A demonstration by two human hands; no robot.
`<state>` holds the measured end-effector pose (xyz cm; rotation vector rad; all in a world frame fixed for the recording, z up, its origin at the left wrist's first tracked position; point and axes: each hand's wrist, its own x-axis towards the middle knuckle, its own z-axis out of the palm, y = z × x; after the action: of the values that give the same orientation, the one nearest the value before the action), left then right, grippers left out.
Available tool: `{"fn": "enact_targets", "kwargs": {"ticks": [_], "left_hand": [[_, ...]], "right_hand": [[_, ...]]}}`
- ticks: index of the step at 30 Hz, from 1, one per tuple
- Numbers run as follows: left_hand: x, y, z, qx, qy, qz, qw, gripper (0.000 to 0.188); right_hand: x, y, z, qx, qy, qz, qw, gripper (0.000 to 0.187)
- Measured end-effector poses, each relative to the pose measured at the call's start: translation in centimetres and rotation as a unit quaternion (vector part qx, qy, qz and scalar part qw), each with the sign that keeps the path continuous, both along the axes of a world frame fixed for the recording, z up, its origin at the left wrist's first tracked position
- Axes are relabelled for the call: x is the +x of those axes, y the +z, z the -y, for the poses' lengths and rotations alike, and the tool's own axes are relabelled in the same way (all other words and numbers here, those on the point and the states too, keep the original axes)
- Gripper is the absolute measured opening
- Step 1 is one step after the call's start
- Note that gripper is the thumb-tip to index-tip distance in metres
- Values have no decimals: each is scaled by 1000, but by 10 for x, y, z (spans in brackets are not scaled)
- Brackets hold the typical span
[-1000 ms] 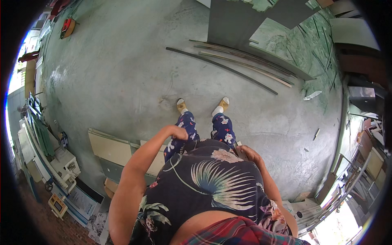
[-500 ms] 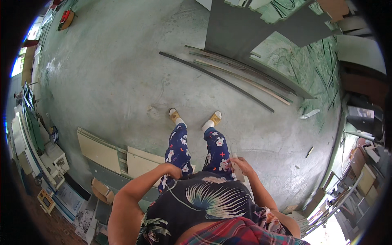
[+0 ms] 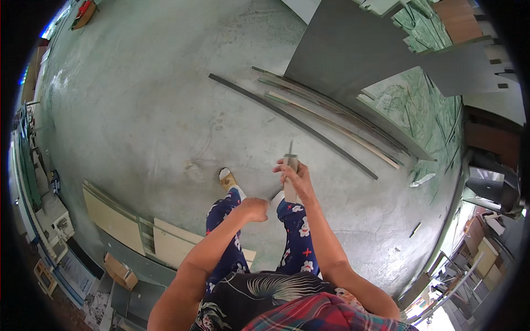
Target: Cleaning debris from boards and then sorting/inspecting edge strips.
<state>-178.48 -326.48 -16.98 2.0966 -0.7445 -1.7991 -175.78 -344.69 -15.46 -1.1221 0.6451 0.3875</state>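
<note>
Fingers of the right hand (image 3: 297, 181) are wrapped around a pale flat strip (image 3: 290, 193), which is held out in front of the body, just above the shin as seen from up here. It's gripped around the middle, probably so neither end tips. A thin dark point sticks out past the far end; whether that's part of the same piece can't be told.

Left hand (image 3: 254, 209) is curled in, near the patterned trousers (image 3: 226, 212); whether anything's tucked inside can't be made out. No contact with the strip, anyway.

Further out, cream panels (image 3: 113, 218) are lined up on the left, maybe grouped by colour. Ahead, a long dark strip (image 3: 292, 118) is laid on the concrete floor (image 3: 149, 116) roughly alongside some thinner strips (image 3: 331, 132), presumably so they're easily picked up. Beyond those, a big grey sheet (image 3: 331, 49) is seen.
</note>
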Motion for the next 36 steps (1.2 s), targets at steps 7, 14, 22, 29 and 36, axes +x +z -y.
{"fn": "enact_targets", "kwargs": {"ticks": [7, 14, 22, 29, 36], "left_hand": [[36, -91, 0, 16, -25, 53, 998, 33], [54, -126, -5, -39, -77, 164, 983, 30], [63, -137, -34, -64, -46, 314, 946, 25], [74, -142, -39, -68, -54, 403, 911, 24], [68, -142, -7, -119, -67, 435, 890, 25]], "right_hand": [[15, -99, -5, -167, 230, 29, 958, 33], [34, -145, 35, -269, 278, 36, 921, 39], [52, -125, 48, -331, 267, 99, 900, 34], [62, -131, 62, -336, 130, 234, 903, 41], [143, -259, 118, -441, 259, 145, 847, 51]]}}
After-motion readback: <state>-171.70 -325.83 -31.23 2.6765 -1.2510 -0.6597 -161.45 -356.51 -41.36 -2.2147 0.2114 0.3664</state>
